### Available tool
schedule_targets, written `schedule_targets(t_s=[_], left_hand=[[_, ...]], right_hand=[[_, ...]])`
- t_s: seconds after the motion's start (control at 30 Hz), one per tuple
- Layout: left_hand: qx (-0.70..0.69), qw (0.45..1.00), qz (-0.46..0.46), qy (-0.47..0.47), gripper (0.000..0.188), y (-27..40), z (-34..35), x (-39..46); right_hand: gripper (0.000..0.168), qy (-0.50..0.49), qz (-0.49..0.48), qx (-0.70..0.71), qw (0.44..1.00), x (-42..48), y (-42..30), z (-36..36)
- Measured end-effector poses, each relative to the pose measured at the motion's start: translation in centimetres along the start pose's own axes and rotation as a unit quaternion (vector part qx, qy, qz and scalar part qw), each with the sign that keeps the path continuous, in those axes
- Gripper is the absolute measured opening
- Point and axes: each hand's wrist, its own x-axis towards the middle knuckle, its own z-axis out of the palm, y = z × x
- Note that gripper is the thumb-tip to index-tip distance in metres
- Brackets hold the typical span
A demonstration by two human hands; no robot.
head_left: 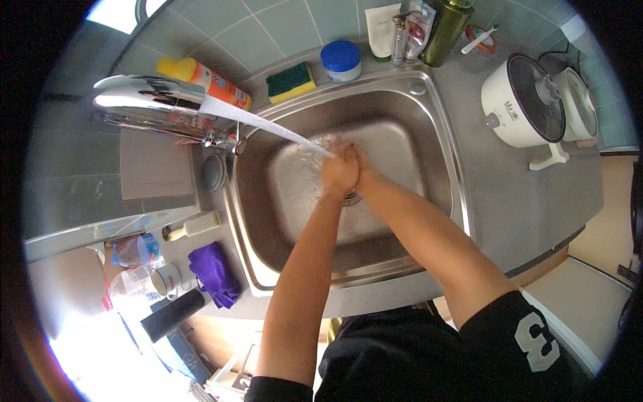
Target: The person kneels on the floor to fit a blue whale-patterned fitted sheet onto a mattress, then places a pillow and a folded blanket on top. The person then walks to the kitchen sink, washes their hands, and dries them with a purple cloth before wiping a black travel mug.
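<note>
A chrome faucet [150, 95] at the left pours a stream of water [266, 125] into a stainless steel sink [447, 151]. The stream lands on my left hand [339, 173], low in the basin. My right hand [362, 163] is pressed against it, palms seemingly together. No object shows between the two hands, though their inner sides are hidden and the fingers are blurred. Part of the drain strainer [352, 199] shows just below the wrists. Splashing water spreads over the basin floor left of the hands.
Behind the sink stand a yellow-and-green sponge [290, 83], a blue-lidded jar [341, 60], an orange bottle [221, 83], tubes and a green bottle [446, 32]. A white electric pot [522, 100] is at right. At left lie a purple cloth [215, 274], a brush [195, 226] and an enamel mug [166, 280].
</note>
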Motion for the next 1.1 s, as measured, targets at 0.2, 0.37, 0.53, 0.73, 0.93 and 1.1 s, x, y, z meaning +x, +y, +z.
schedule_targets(t_s=[0.2, 0.37, 0.53, 0.73, 0.93, 1.1], left_hand=[[-0.194, 0.979, 0.034, -0.05, 0.033, 3.2, -1.9, -0.6], [-0.468, 0.857, -0.199, 0.078, 0.029, 3.1, -0.7, 1.5], [-0.315, 0.934, -0.161, 0.045, 0.047, 3.0, 0.3, 0.7], [-0.139, 0.965, -0.148, -0.165, 0.08, 1.0, -3.0, -0.1], [-0.342, 0.906, -0.249, -0.009, 0.048, -3.2, 0.1, 1.4], [-0.475, 0.801, -0.365, 0.013, 0.047, 2.6, -1.2, 1.9]], right_hand=[[0.048, -0.067, 0.261, 0.676, 0.686, 0.9, 2.3, 0.5], [0.054, -0.095, 0.198, 0.885, 0.41, 0.1, -0.2, 1.8], [0.06, -0.117, 0.138, 0.928, 0.327, -1.3, 0.3, 0.8], [0.066, -0.03, 0.394, 0.82, 0.414, -1.1, -3.6, -3.8], [0.046, 0.033, 0.31, 0.811, 0.495, 1.0, -4.3, 1.8], [0.031, 0.15, 0.213, 0.732, 0.629, 1.7, -0.7, 4.9]])
